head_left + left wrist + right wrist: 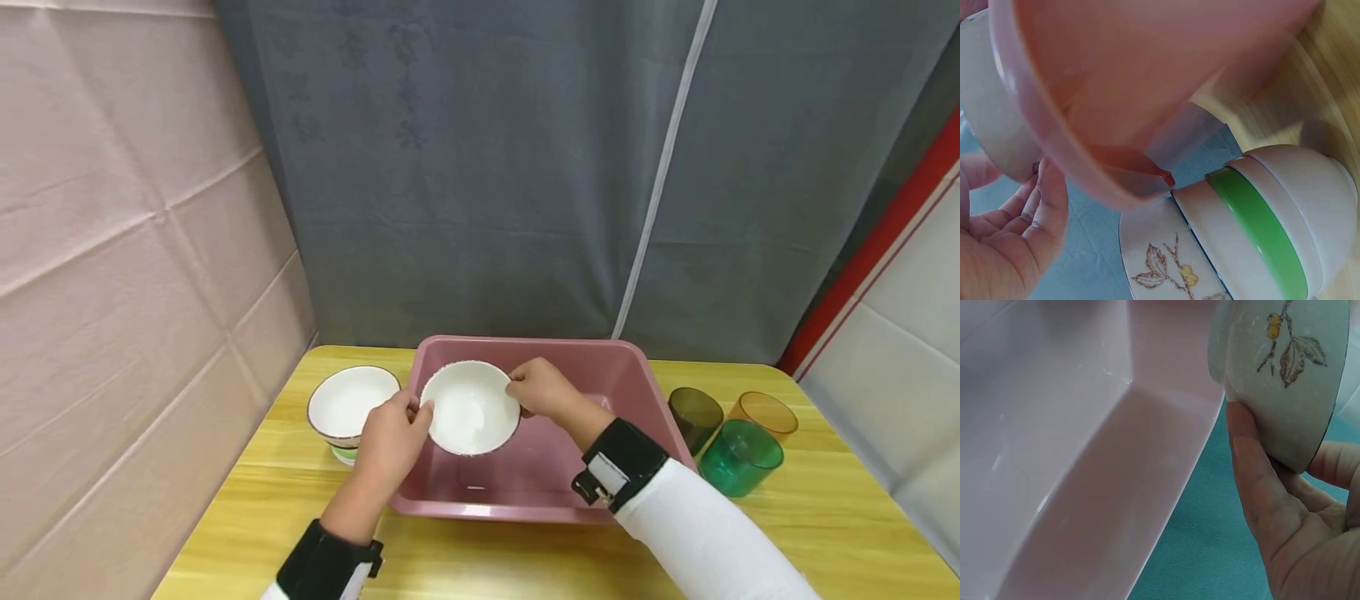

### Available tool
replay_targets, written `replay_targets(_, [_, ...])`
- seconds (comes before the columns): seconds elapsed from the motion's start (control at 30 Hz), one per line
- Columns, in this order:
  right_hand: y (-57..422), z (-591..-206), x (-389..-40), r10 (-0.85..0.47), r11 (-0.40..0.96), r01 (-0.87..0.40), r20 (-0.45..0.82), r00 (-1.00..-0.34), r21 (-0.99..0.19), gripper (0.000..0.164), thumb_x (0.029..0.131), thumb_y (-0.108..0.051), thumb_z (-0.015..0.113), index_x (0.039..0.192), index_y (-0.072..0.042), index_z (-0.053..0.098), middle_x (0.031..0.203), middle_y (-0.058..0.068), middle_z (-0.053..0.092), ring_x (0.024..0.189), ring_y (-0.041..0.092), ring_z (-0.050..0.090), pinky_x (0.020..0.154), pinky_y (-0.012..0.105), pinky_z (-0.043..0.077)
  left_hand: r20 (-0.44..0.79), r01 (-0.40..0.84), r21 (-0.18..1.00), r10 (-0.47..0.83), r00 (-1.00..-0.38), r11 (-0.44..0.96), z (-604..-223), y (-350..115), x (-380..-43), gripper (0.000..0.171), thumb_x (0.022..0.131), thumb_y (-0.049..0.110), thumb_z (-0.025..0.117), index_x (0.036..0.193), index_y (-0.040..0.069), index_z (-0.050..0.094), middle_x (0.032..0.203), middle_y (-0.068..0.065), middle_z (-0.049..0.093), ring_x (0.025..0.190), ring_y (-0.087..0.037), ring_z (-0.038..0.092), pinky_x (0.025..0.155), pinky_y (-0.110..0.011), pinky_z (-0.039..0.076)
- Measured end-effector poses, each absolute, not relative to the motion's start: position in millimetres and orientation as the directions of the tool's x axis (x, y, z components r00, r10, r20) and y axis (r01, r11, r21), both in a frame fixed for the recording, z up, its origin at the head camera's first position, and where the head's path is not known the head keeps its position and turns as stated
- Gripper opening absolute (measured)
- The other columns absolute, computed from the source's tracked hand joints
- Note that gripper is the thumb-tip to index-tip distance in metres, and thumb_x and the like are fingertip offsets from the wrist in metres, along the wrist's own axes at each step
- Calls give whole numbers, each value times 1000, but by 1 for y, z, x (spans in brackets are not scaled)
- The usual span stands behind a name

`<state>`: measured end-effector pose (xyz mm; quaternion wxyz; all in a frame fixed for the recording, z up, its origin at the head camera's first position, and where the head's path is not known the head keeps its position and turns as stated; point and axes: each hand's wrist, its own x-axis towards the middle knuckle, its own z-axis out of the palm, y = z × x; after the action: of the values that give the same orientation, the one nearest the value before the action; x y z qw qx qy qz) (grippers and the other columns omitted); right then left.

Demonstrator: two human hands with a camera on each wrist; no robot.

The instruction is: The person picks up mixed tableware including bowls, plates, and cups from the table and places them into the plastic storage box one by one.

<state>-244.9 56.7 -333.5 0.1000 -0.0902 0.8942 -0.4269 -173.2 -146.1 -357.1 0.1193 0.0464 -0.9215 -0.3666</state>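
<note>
A white bowl with a thin dark rim is held over the left part of a pink basin. My left hand pinches the bowl's left edge between thumb and fingers. On the opposite edge, my right hand grips the rim, thumb on the inner side. In the right wrist view, the bowl's outside carries a leaf-and-berry print, with fingers beneath it. Left of the basin stands a stack of bowls; in the left wrist view one stacked bowl has a green band.
Right of the basin three tinted cups stand close together: a dark brown cup, an orange cup and a green cup. All rest on a wooden table. A grey curtain hangs behind.
</note>
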Motion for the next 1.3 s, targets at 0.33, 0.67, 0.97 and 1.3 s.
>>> replay_targets(0.33, [58,-341,-253,-259,622,-78,-111,-959,-779,17,87,-1,56,88,5,72,75,10,64,59,17,56,58,30,54,205,40,669,-132,-970,742,-359,-149,-167,16,93,20,61,88,5,59,73,-4,57,67,-17,52,60,-29,46])
replay_targets(0.67, [59,-349,-262,-231,638,-27,-158,-960,-770,17,87,-2,58,93,5,73,77,10,65,59,17,58,59,31,56,375,155,461,-33,-927,874,-359,-147,-150,28,87,21,70,104,0,63,95,-14,65,90,-29,62,80,-45,52])
replay_targets(0.97, [59,-359,-269,-219,643,15,-203,-954,-765,18,88,-3,58,95,6,72,76,11,65,61,19,61,65,36,58,554,317,283,115,-824,905,-365,-146,-135,27,81,19,75,99,2,64,94,-9,64,92,-28,61,83,-43,51])
replay_targets(1.3, [57,-372,-275,-214,648,37,-228,-950,-761,18,87,-2,56,90,5,73,69,9,64,58,17,62,61,33,57,750,443,124,209,-627,888,-384,-148,-129,30,76,23,71,99,3,68,100,-12,66,93,-31,62,85,-45,52])
